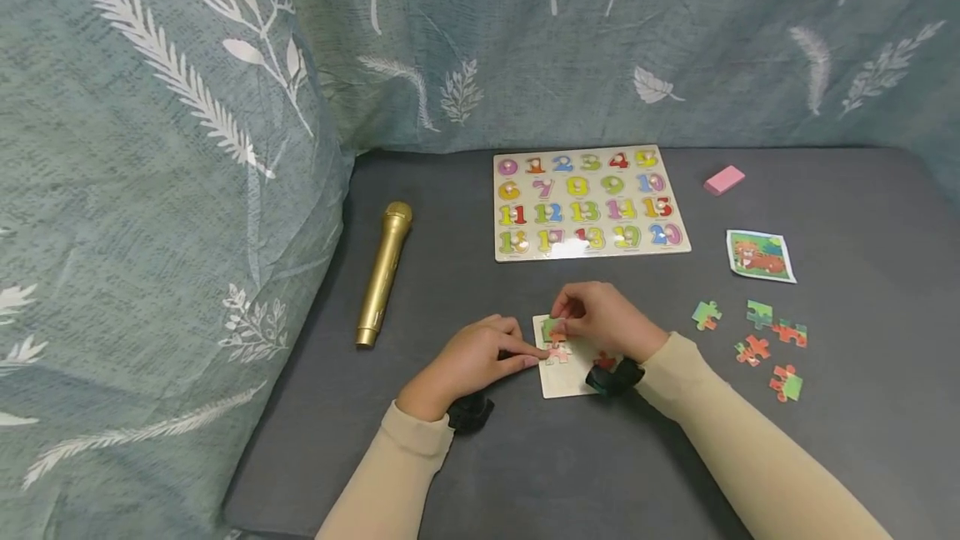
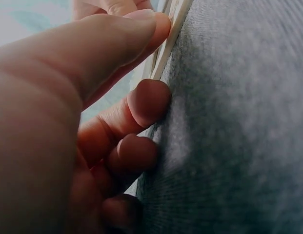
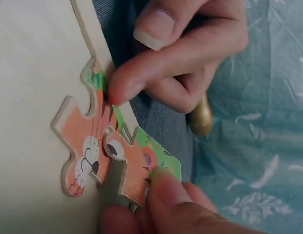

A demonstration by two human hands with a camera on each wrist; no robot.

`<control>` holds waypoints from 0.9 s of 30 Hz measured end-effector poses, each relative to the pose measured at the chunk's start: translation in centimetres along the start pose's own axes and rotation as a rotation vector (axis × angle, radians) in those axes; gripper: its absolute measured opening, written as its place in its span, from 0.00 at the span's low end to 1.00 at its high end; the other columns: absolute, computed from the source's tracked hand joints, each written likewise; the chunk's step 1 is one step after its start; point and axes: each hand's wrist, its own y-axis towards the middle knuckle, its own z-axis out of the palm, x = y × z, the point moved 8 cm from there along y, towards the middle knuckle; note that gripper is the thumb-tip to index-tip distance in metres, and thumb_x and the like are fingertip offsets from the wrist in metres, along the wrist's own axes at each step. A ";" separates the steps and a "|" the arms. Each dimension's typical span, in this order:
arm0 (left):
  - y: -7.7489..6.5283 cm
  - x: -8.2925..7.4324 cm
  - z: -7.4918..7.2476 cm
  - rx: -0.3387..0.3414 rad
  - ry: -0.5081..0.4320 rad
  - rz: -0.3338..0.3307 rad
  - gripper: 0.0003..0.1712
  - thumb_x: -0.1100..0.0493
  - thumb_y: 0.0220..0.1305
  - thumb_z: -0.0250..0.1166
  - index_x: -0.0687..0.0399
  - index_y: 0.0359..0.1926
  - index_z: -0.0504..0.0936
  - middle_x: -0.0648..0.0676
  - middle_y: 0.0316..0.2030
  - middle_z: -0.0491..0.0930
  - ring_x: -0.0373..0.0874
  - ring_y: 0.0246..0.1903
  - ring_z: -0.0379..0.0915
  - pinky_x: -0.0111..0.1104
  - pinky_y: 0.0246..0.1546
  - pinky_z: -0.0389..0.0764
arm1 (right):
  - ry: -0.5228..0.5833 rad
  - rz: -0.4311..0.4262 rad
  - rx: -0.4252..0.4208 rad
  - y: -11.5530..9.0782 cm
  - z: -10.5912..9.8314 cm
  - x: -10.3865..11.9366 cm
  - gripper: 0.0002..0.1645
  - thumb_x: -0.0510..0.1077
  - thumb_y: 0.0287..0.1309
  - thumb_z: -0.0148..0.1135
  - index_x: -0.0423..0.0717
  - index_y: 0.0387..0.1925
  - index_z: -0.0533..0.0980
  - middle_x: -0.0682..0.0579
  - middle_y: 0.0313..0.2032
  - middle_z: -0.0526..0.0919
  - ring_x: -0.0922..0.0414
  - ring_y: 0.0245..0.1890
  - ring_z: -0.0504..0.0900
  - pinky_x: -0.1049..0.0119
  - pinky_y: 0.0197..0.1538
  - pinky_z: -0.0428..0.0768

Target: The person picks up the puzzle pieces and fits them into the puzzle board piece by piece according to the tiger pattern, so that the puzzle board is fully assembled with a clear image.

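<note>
My right hand (image 1: pixel 607 319) pinches a green-and-orange jigsaw piece (image 3: pixel 134 179) with a printed eye between thumb and fingers. That piece is tilted at the edge of a pale puzzle board (image 1: pixel 562 386). Beside it, an orange tiger-face jigsaw piece (image 3: pixel 92 129) lies on the board. My left hand (image 1: pixel 465 361) touches this piece with an outstretched index fingertip (image 3: pixel 124 90); its lower fingers are bent near the grey tabletop in the left wrist view. Under my right wrist, a red-orange piece (image 1: pixel 604 361) shows partly on the board.
Several loose jigsaw pieces (image 1: pixel 759 314) lie to the right, below a tiger picture card (image 1: pixel 761 257). Behind are a number board (image 1: pixel 592 186) and a pink block (image 1: pixel 724 180). A gold microphone (image 1: pixel 384 273) lies at left, near the draped leaf-print cloth (image 1: pixel 187 232).
</note>
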 end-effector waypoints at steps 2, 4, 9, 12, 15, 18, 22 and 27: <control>0.2 -0.2 0.1 0.004 0.005 0.008 0.11 0.51 0.63 0.64 0.35 0.46 0.87 0.37 0.29 0.71 0.33 0.27 0.60 0.26 0.28 0.66 | -0.026 -0.008 -0.033 -0.3 0.0 0.2 0.04 0.39 0.55 0.68 0.48 0.31 0.79 0.57 0.27 0.78 0.61 0.28 0.76 0.65 0.34 0.76; 0.4 -0.4 0.4 0.013 0.012 0.017 0.12 0.50 0.63 0.64 0.35 0.47 0.86 0.37 0.30 0.71 0.33 0.28 0.60 0.25 0.28 0.66 | -0.046 -0.022 -0.066 -0.7 -0.1 0.4 0.05 0.38 0.55 0.69 0.48 0.32 0.79 0.57 0.27 0.79 0.61 0.28 0.76 0.65 0.34 0.76; 0.4 -0.3 0.5 0.028 0.025 0.008 0.12 0.50 0.64 0.64 0.34 0.47 0.86 0.37 0.29 0.70 0.33 0.27 0.60 0.25 0.28 0.65 | -0.114 -0.088 -0.117 -0.9 0.2 1.3 0.07 0.36 0.52 0.70 0.46 0.34 0.82 0.57 0.30 0.78 0.62 0.30 0.76 0.65 0.35 0.77; 0.1 -0.2 0.1 0.018 0.024 0.006 0.12 0.50 0.64 0.64 0.35 0.47 0.86 0.37 0.29 0.70 0.33 0.27 0.60 0.25 0.28 0.65 | -0.244 -0.148 -0.150 -1.0 0.7 2.4 0.06 0.37 0.48 0.73 0.47 0.31 0.84 0.57 0.30 0.74 0.61 0.29 0.74 0.66 0.34 0.76; -0.1 -0.2 -0.1 0.012 0.033 0.014 0.12 0.50 0.64 0.63 0.35 0.47 0.86 0.37 0.29 0.70 0.33 0.27 0.59 0.24 0.28 0.65 | -0.393 -0.201 -0.178 -1.5 1.1 3.6 0.06 0.36 0.46 0.74 0.49 0.29 0.86 0.57 0.28 0.73 0.60 0.28 0.73 0.67 0.33 0.75; 0.0 -0.2 0.0 0.014 0.045 0.024 0.12 0.49 0.64 0.63 0.34 0.47 0.86 0.37 0.30 0.70 0.32 0.27 0.59 0.23 0.28 0.65 | -0.496 -0.223 -0.188 -2.6 1.3 4.2 0.10 0.35 0.47 0.72 0.51 0.32 0.87 0.58 0.30 0.75 0.59 0.31 0.73 0.66 0.34 0.75; 0.2 -0.5 0.2 0.022 0.072 0.029 0.12 0.48 0.65 0.62 0.34 0.48 0.86 0.38 0.30 0.70 0.33 0.27 0.59 0.24 0.28 0.64 | -0.525 -0.274 -0.212 -4.6 -0.2 3.9 0.13 0.34 0.47 0.72 0.49 0.37 0.86 0.55 0.37 0.80 0.56 0.37 0.76 0.62 0.39 0.78; 0.1 -0.8 0.1 0.013 0.100 0.040 0.11 0.50 0.65 0.63 0.37 0.47 0.86 0.42 0.39 0.70 0.34 0.34 0.62 0.25 0.34 0.69 | -0.545 -0.151 -0.364 -8.0 -6.6 0.2 0.18 0.29 0.43 0.72 0.39 0.41 0.84 0.46 0.41 0.82 0.46 0.41 0.79 0.50 0.43 0.77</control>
